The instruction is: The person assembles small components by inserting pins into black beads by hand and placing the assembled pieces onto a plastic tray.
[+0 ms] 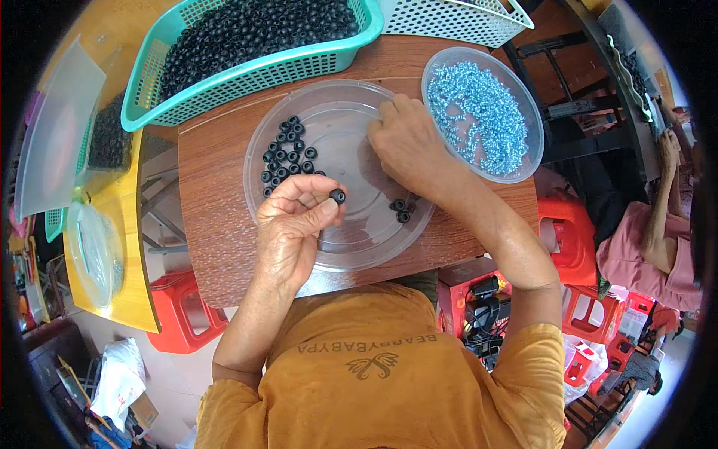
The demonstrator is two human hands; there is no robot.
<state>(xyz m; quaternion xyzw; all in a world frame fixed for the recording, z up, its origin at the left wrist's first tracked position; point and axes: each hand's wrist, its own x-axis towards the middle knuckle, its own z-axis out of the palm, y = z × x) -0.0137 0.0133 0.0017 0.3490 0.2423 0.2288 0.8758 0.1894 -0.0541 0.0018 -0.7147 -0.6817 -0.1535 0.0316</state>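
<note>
My left hand pinches a small round black piece with a hole in its middle between thumb and forefinger. It is held over a shallow clear round tray. In the tray, beside and beyond this hand, lies a loose group of similar black pieces. A smaller cluster of black pieces lies at the tray's right side, below my right wrist. My right hand is over the tray's far right part, its fingers curled downward. Whatever those fingers hold, if anything, is hidden.
To the right stands a clear round tub of tiny shiny light-blue pieces. A green basket heaped with black pieces is at the far left, a white basket beyond. Red stools flank the brown table. Another person sits at right.
</note>
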